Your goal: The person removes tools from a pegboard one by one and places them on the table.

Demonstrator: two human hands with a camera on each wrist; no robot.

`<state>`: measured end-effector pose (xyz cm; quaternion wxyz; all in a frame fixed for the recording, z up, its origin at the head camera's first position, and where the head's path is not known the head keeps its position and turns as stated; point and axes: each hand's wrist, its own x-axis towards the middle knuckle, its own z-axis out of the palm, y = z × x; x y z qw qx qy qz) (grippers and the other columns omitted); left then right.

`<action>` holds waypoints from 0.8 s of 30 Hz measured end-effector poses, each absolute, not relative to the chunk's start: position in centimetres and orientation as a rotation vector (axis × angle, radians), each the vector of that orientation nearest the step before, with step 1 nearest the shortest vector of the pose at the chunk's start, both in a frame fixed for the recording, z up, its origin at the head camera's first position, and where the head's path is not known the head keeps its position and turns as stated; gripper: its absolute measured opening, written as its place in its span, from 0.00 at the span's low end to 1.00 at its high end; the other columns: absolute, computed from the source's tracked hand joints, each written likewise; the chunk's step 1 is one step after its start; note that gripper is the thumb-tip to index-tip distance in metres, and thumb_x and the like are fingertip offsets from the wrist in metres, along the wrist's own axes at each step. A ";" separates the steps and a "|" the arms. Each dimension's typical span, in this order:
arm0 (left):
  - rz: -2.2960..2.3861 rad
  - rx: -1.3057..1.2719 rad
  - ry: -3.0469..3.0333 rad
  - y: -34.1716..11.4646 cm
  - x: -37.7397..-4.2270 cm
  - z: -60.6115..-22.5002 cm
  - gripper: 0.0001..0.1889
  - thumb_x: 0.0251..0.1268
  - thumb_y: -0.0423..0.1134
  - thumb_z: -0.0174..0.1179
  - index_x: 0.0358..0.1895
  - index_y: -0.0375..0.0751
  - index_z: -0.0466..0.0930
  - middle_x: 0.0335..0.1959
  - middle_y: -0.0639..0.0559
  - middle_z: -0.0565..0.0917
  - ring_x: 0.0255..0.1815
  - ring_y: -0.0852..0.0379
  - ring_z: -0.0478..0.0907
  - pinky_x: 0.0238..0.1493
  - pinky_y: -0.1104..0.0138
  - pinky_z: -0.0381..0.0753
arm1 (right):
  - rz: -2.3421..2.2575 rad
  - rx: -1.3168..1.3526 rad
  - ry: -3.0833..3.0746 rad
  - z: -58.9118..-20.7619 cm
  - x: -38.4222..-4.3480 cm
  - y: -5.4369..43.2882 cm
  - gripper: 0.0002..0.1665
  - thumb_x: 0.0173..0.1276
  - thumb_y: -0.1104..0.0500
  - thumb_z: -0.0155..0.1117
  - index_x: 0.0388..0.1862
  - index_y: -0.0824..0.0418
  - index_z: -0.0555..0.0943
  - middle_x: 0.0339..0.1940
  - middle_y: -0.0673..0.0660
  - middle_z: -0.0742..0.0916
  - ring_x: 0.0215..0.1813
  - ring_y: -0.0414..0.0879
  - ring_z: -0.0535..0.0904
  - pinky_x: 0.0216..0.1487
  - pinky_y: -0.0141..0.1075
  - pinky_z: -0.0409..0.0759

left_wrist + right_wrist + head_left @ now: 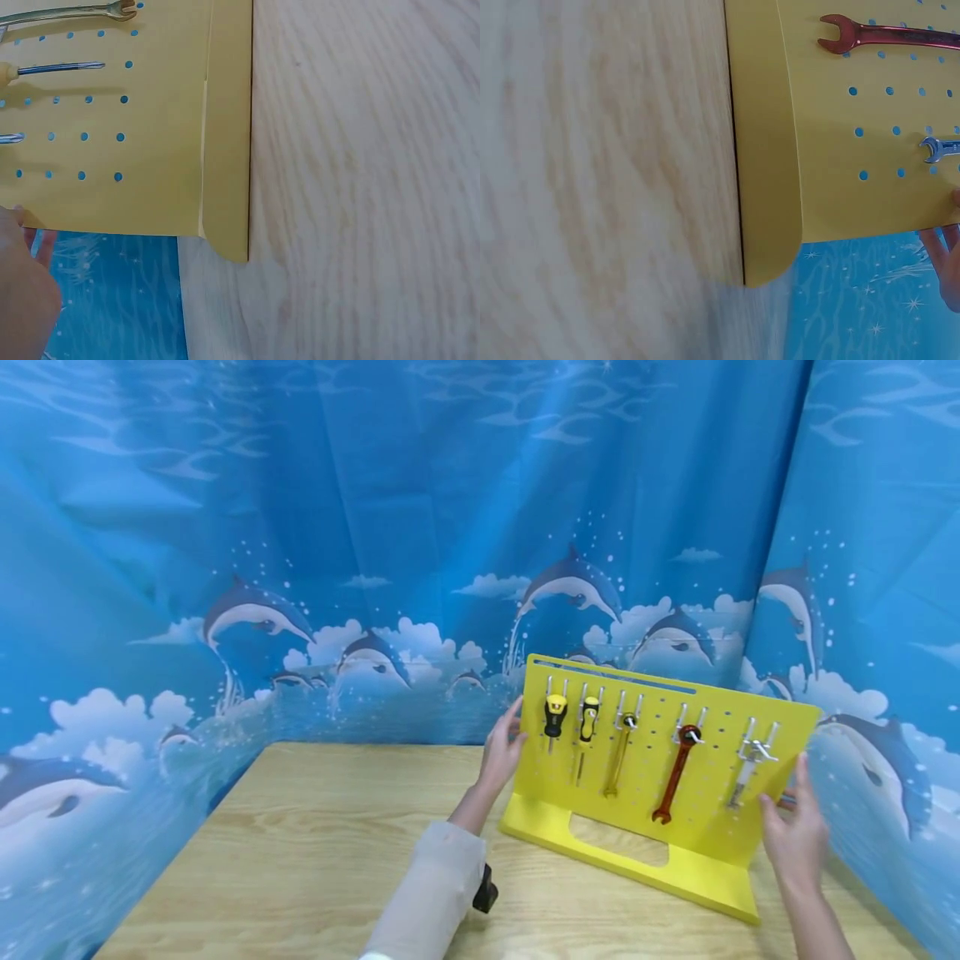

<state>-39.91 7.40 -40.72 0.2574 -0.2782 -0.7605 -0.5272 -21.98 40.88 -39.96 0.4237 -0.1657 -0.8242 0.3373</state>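
A yellow pegboard stand [652,752] stands upright on the table, angled across the right side of the head view. My left hand [499,758] grips its left edge, and my right hand [798,839] holds the opposite edge, thumb in front and fingers behind. Hanging on metal hooks are a short black-and-yellow screwdriver [555,717], a second screwdriver [589,720], a gold wrench [618,760], a red wrench [675,777] and a silver wrench [742,777]. In the right wrist view the silver wrench [937,149] hangs close to my right fingers.
The wooden table [322,827] stretches left of the stand and in front of it. A blue curtain [420,543] printed with dolphins hangs behind the table and along its right side. The stand's base [705,877] has an oblong cutout.
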 end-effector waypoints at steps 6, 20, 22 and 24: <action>-1.324 -0.735 -2.061 6.5 -39.2 -41.1 0.38 0.59 0.24 0.57 0.71 0.50 0.54 0.40 0.46 0.75 0.37 0.53 0.75 0.35 0.70 0.78 | 0.889 -0.422 -2.105 -39.7 -22.6 40.5 0.47 0.65 0.70 0.56 0.73 0.43 0.45 0.50 0.73 0.75 0.46 0.64 0.73 0.27 0.12 0.61; -1.306 -0.798 -2.018 3.9 -38.0 -41.5 0.32 0.65 0.33 0.53 0.71 0.47 0.53 0.37 0.46 0.73 0.34 0.54 0.75 0.36 0.66 0.79 | 0.927 -0.360 -2.122 -39.7 -23.3 39.4 0.47 0.66 0.69 0.56 0.73 0.42 0.44 0.49 0.73 0.76 0.46 0.63 0.73 0.27 0.11 0.61; -1.315 -0.799 -2.010 3.4 -37.9 -41.6 0.32 0.65 0.35 0.52 0.71 0.47 0.53 0.37 0.46 0.73 0.33 0.54 0.75 0.35 0.66 0.79 | 0.933 -0.348 -2.120 -39.7 -23.5 39.1 0.47 0.65 0.69 0.56 0.73 0.41 0.45 0.48 0.73 0.76 0.45 0.62 0.73 0.26 0.11 0.62; -1.326 -0.795 -2.006 3.0 -37.8 -41.6 0.32 0.65 0.34 0.52 0.71 0.47 0.54 0.37 0.46 0.73 0.33 0.54 0.74 0.35 0.66 0.79 | 0.940 -0.347 -2.125 -39.8 -23.7 38.8 0.47 0.65 0.69 0.56 0.73 0.41 0.44 0.48 0.73 0.76 0.44 0.59 0.73 0.26 0.12 0.63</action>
